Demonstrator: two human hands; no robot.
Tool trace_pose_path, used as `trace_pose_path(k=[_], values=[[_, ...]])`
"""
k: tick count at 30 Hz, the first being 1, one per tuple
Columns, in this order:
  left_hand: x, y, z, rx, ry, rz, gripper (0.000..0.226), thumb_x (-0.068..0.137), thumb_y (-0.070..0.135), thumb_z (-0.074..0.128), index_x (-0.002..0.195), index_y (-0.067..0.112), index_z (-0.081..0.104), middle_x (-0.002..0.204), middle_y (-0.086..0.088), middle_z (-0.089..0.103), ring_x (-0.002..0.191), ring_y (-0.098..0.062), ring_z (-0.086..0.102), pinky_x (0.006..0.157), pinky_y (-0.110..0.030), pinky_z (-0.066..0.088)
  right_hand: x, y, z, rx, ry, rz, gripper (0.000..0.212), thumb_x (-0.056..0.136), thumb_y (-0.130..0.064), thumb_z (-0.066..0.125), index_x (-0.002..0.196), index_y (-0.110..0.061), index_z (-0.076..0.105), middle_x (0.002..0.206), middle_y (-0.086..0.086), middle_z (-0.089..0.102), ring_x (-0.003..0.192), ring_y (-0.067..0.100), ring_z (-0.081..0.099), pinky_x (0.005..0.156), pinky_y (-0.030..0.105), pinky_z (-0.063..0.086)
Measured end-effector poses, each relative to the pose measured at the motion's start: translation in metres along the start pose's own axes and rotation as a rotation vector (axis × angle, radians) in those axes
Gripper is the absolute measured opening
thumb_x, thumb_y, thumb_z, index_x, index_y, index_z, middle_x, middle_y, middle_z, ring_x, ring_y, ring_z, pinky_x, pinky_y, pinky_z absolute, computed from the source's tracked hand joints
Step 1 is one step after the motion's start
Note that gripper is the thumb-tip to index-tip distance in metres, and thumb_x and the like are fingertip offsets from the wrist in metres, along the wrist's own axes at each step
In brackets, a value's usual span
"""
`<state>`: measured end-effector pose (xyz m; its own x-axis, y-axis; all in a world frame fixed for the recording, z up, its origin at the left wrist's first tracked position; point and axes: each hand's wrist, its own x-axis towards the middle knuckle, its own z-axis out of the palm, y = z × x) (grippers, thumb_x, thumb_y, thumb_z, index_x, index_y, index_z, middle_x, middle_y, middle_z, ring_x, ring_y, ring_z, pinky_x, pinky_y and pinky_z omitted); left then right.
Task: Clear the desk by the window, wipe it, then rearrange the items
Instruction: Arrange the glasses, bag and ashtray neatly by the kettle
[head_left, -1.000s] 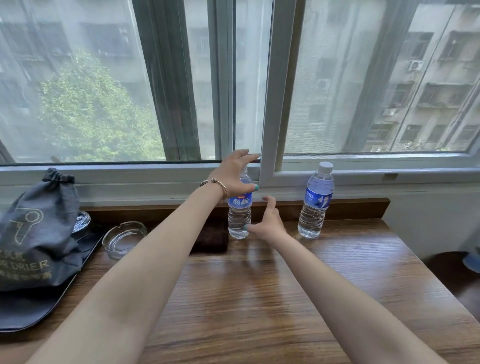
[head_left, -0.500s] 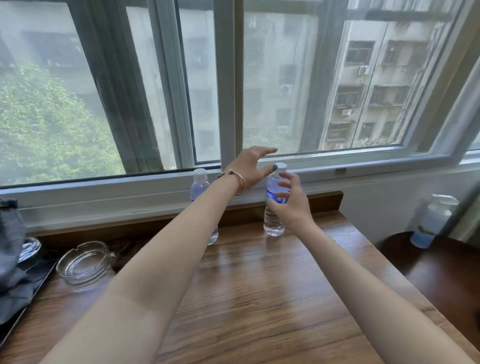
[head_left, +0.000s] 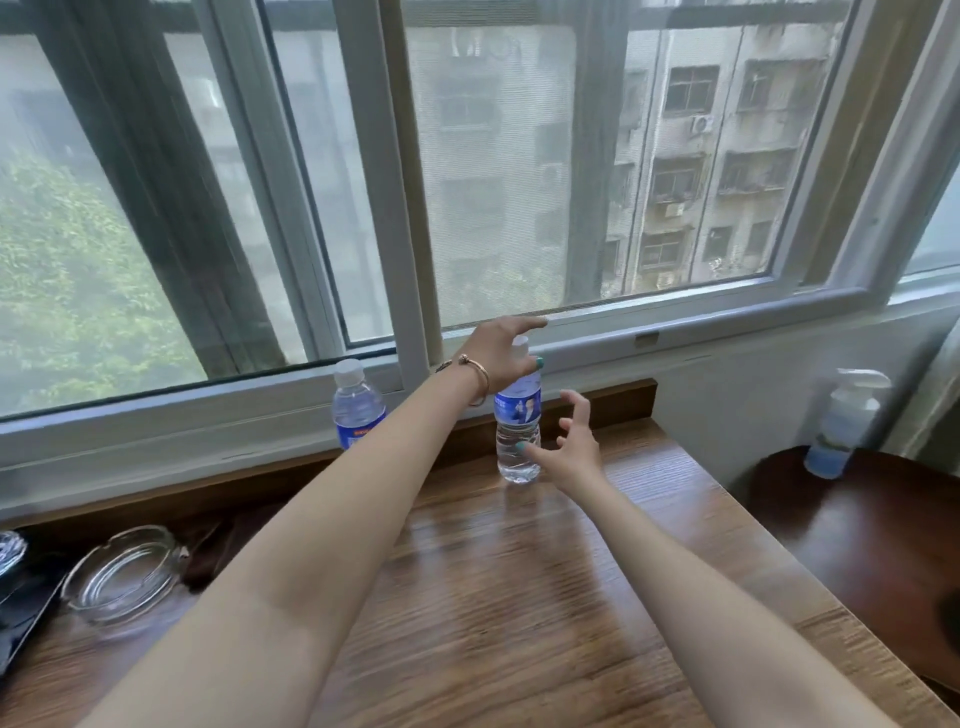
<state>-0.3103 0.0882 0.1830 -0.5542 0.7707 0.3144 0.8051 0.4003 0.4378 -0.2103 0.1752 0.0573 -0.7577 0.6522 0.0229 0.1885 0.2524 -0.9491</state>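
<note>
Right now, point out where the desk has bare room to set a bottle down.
The wide wooden stretch of the desk between the two forearms is bare, and so is the strip right of the right hand up to the desk edge. It is crowded at the left end, around the glass ashtray and black tray.

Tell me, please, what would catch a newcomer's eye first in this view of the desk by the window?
Two bare arms reach across the wooden desk towards a water bottle standing near its far edge: the left hand is spread open over the cap, and the right hand is open beside it. A second water bottle stands further left below the window, and a glass ashtray sits at the desk's left end.
</note>
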Motion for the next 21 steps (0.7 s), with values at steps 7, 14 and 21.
trace_pose_path(k=[7, 14, 21], values=[[-0.002, -0.004, 0.005, -0.003, 0.012, -0.072, 0.048, 0.087, 0.021, 0.066, 0.134, 0.020, 0.053, 0.133, -0.011, 0.057, 0.121, -0.028, 0.052, 0.092, -0.024, 0.037, 0.011, 0.012, 0.020, 0.076, -0.071, 0.055, 0.076, 0.075, -0.015, 0.081, 0.131, -0.040, 0.035, 0.120, 0.006, 0.059, 0.106, 0.022, 0.061, 0.092, 0.037, 0.048], [-0.010, -0.002, 0.000, -0.040, 0.005, -0.126, 0.042, 0.088, 0.018, 0.065, 0.129, 0.017, 0.057, 0.120, -0.025, 0.060, 0.114, -0.041, 0.051, 0.090, -0.036, 0.038, 0.012, 0.015, 0.024, 0.114, -0.064, 0.060, 0.067, 0.079, -0.013, 0.077, 0.133, -0.031, 0.042, 0.110, -0.001, 0.057, 0.100, 0.014, 0.057, 0.085, 0.030, 0.046], [-0.019, -0.014, -0.013, -0.010, -0.030, -0.172, 0.042, 0.086, 0.020, 0.066, 0.128, 0.021, 0.058, 0.130, -0.005, 0.059, 0.112, -0.028, 0.059, 0.088, -0.025, 0.041, 0.004, 0.009, 0.040, 0.121, -0.099, 0.051, 0.063, 0.078, -0.015, 0.078, 0.129, -0.031, 0.045, 0.094, -0.012, 0.056, 0.093, 0.008, 0.055, 0.089, 0.034, 0.047]])
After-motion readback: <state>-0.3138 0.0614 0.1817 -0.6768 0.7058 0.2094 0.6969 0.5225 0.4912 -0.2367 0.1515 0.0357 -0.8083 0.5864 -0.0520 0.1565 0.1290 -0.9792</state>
